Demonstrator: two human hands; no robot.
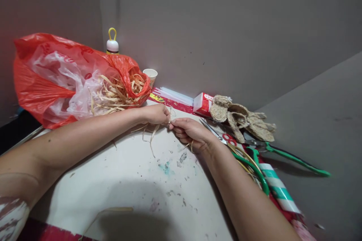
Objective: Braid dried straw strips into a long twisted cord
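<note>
My left hand (157,114) and my right hand (189,131) meet fingertip to fingertip over the far part of the white table. Both are closed in a pinch on a thin piece of straw-coloured dried fibre (170,116), mostly hidden by the fingers. Loose strands (152,138) of the same fibre hang and lie below my left hand. A short end pokes out under my right palm. Left of my hands, a red plastic bag (42,83) lies on its side, with a bundle of dried fibre strips (115,92) spilling from it.
A paper cup (150,76) and a yellow-looped bottle (112,46) stand behind the bag. To the right lie a red-and-white box (202,103), woven fibre pieces (243,118), red-handled scissors (228,139), green-handled pruners (296,160) and a green-striped roll (279,188). One fibre strip (113,209) lies near the front.
</note>
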